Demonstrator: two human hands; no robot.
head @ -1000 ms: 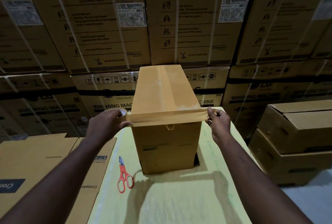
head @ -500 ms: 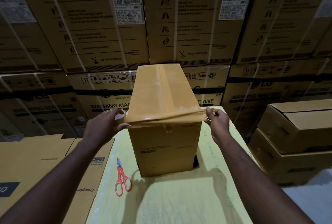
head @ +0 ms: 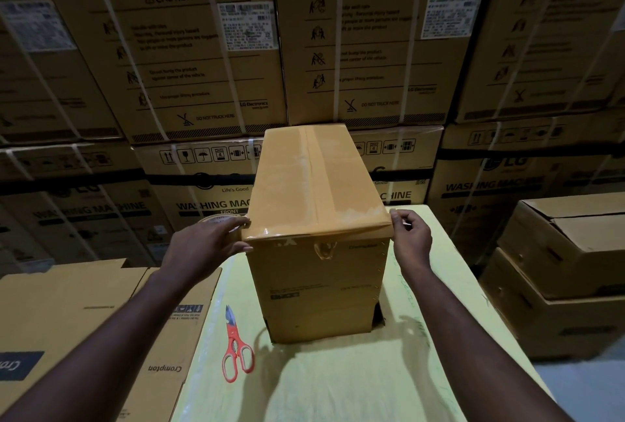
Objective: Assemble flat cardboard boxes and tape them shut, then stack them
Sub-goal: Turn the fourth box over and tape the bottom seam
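A tall brown cardboard box [head: 321, 286] stands upright on the yellow-green table [head: 338, 387], its top flaps closed with a tape seam running front to back. A strip of brown tape [head: 318, 230] lies across the top front edge. My left hand [head: 206, 245] holds the tape roll [head: 216, 220] at the box's upper left corner. My right hand [head: 411, 235] pinches the free tape end at the upper right corner.
Red-handled scissors [head: 236, 347] lie on the table left of the box. Flat Crompton cartons [head: 84, 320] are piled at the left. Two assembled boxes [head: 568, 269] are stacked at the right. A wall of washing-machine cartons [head: 304, 49] rises behind.
The tape strip, stretched across the box's front face a second ago, has moved up and now lies on the top front edge. Both hands rose with it.
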